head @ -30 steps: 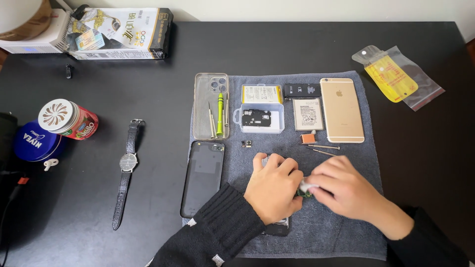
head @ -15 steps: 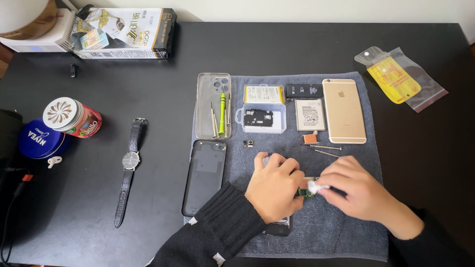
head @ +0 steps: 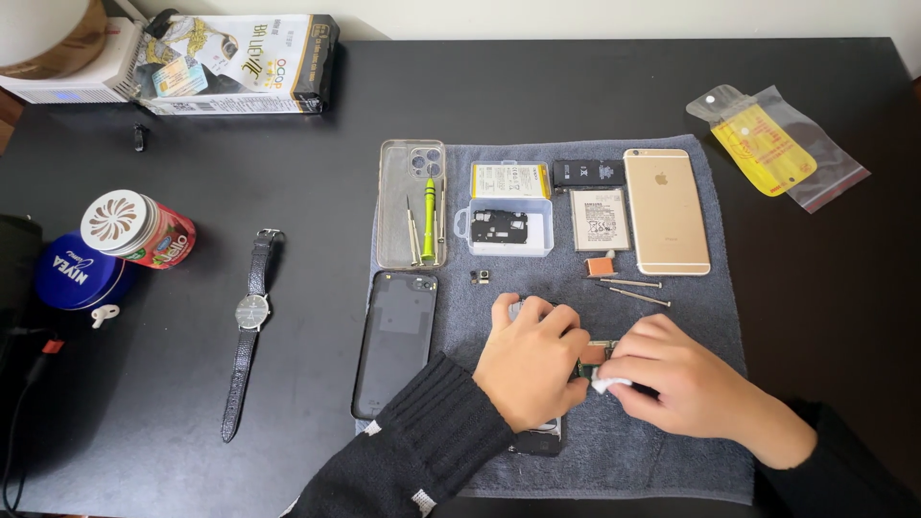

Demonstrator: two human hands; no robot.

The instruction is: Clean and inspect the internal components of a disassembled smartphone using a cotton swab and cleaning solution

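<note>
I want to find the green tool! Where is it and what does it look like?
Look at the grey towel on the black table. At its top left corner lies a clear phone case. The green screwdriver lies inside it, brighter and thicker than the thin grey ones beside it.

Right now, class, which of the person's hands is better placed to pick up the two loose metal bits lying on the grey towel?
Probably the right hand: the metal bits lie just above it on the towel, while the left hand pins the small board.

— What's that small piece on the grey towel [head: 672, 460]?
— A green-and-copper circuit board [head: 597, 353], lying flat, mostly hidden, with a white wad [head: 608, 385] touching its near edge
</note>
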